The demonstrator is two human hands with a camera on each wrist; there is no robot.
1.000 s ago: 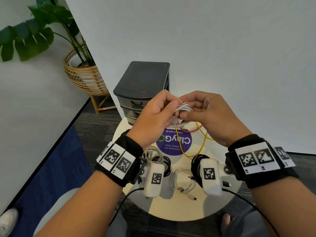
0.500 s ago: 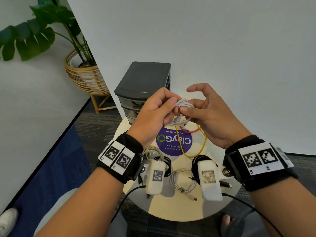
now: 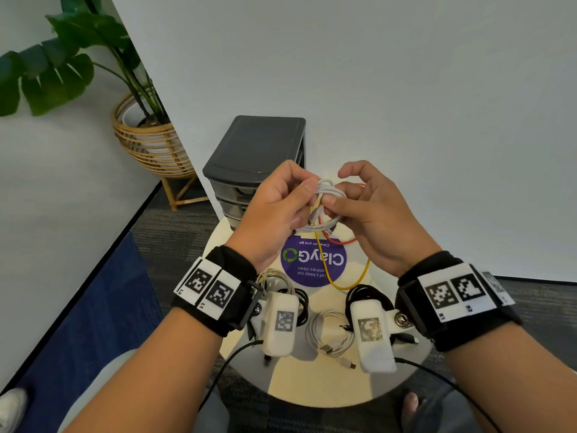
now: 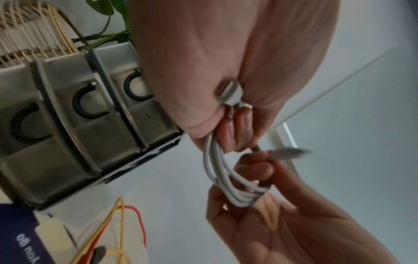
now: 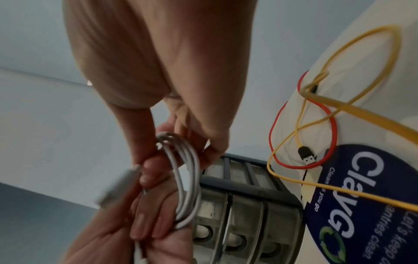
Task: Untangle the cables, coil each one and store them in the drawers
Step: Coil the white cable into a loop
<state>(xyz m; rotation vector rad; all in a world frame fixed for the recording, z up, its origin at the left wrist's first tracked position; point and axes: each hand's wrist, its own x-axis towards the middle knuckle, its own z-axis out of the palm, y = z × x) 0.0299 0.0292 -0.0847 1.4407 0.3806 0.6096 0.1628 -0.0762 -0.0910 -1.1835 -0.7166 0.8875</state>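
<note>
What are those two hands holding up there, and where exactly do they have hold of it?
A coiled white cable. The left hand grips one side of the loops, and the right hand pinches the opposite side.

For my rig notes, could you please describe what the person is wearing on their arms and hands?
Both forearms are bare, with no sleeves or gloves. Each wrist carries a wide black strap with white square-code tags: left strap, right strap. Under each wrist hangs a white camera pod bearing its own code tag, left pod, right pod, each trailing a thin black cord.
</note>
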